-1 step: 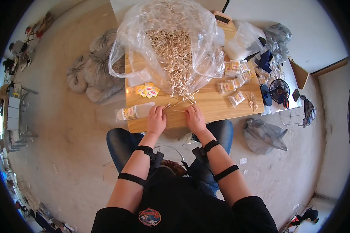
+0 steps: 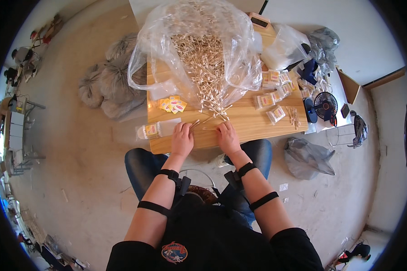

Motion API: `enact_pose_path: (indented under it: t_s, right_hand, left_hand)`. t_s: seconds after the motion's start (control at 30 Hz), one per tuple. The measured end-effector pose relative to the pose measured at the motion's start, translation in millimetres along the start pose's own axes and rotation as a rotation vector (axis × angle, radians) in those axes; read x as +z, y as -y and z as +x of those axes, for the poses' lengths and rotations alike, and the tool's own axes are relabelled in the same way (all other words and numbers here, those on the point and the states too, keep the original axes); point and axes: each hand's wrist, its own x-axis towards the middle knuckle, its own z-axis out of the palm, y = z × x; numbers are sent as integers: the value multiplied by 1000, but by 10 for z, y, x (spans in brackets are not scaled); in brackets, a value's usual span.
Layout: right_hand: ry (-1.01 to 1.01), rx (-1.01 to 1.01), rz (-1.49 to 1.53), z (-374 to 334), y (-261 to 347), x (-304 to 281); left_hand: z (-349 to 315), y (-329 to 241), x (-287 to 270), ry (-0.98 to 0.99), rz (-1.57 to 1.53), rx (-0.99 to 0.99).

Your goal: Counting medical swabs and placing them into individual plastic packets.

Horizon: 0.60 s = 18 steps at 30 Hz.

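Observation:
My left hand (image 2: pixel 182 139) is closed at the front edge of the wooden table, with a few cotton swabs (image 2: pixel 195 123) sticking out past its fingertips. A short way to the right, my right hand (image 2: pixel 229 136) pinches one or more swabs (image 2: pixel 209 128) pointing left; the exact number is too small to tell. Beyond both hands a loose pile of swabs (image 2: pixel 203 67) spills from a big clear plastic bag (image 2: pixel 144 45). Next to my left hand lies a partly filled clear packet (image 2: pixel 152 131) of swabs with a yellow label. Yellow printed cards (image 2: pixel 172 105) are spread behind it.
Several filled swab packets (image 2: pixel 276 97) lie on the table's right side, near a few loose swabs (image 2: pixel 293 117). A black fan (image 2: pixel 325 105) stands on the side table. Grey bags (image 2: pixel 122 83) rest on the floor at left, and another grey bag (image 2: pixel 307 159) at right.

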Motion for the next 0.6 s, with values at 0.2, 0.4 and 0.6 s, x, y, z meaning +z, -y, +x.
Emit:
enact_pose_path:
  t_s: [0.2, 0.4, 0.6]
  right_hand:
    - [-124, 53, 4, -40, 56, -18]
    - [26, -40, 2, 49, 50, 181]
    - [116, -93, 115, 116, 184, 390]
  left_hand:
    - [57, 71, 8, 65, 27, -181]
    - [134, 205, 3, 129, -61, -182]
    - [179, 221, -77, 291, -52, -180]
